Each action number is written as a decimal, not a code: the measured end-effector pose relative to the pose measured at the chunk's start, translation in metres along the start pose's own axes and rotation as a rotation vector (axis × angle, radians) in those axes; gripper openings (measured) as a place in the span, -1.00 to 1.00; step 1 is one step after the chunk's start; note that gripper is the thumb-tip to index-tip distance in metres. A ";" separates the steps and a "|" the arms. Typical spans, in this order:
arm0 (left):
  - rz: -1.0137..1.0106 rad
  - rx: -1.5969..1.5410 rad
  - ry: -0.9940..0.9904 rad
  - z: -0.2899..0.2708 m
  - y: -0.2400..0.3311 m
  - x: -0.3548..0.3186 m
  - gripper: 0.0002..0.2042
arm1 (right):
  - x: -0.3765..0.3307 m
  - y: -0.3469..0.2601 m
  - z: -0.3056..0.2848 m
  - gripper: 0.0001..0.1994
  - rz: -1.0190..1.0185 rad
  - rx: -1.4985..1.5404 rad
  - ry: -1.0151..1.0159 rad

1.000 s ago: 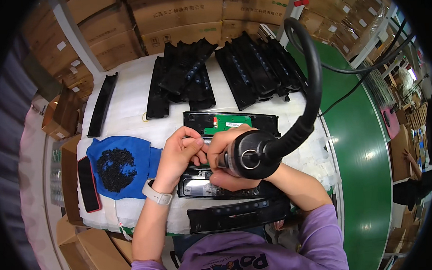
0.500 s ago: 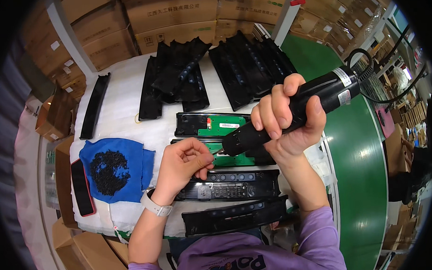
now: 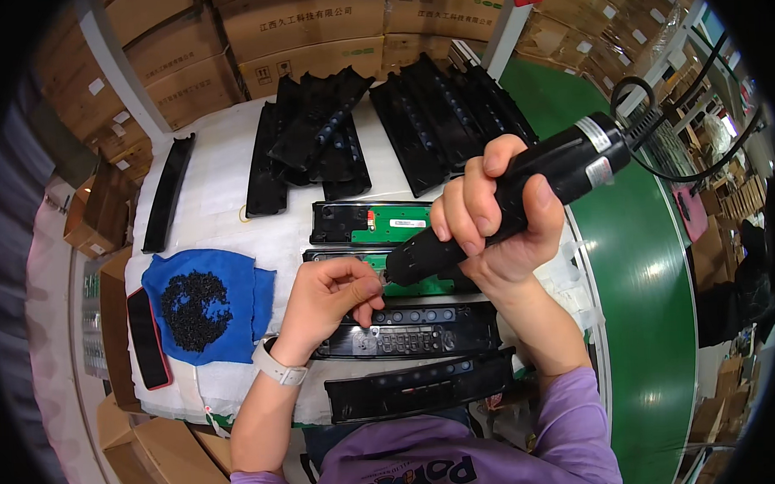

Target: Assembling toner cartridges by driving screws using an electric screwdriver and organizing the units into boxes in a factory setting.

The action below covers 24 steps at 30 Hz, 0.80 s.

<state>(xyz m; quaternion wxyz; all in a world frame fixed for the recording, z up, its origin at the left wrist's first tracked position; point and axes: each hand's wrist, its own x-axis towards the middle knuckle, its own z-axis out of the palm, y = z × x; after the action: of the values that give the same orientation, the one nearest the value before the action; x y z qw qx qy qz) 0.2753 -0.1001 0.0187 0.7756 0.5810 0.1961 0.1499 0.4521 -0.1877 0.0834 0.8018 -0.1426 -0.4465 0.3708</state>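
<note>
My right hand [image 3: 497, 208] is wrapped round a black electric screwdriver [image 3: 572, 160], tilted with its nose down to the left. Its tip meets the fingertips of my left hand [image 3: 342, 288], where thumb and forefinger are pinched together. Whatever lies in that pinch is too small to make out. Both hands are over a black housing with a green circuit board [image 3: 427, 287], partly covered by the screwdriver and my hands. Just beyond it lies another black housing with a green board [image 3: 395, 226]. Nearer me rest a black housing with round blue-grey buttons [image 3: 408, 337] and a similar one [image 3: 418, 391].
At left, a blue cloth [image 3: 257, 289] bears a heap of small black screws [image 3: 195, 310], beside a phone [image 3: 149, 344]. Black housings are piled at the back [image 3: 316, 142] and back right [image 3: 443, 125]; a single one [image 3: 169, 194] lies far left. A cable [image 3: 701, 180] trails from the screwdriver.
My right hand has brought the screwdriver a little left, so its nose is closer to my left fingertips. The left hand has stayed nearly still.
</note>
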 end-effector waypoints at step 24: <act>0.170 0.009 0.203 -0.001 -0.015 0.011 -0.82 | -0.041 -0.022 -0.001 -0.73 0.353 -0.645 -0.203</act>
<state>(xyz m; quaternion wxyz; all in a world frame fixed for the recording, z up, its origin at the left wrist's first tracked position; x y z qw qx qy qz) 0.2843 -0.0986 0.0030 0.7336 0.5810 0.2241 0.2722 0.4500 -0.2322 0.0704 0.5911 -0.4250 -0.5860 0.3558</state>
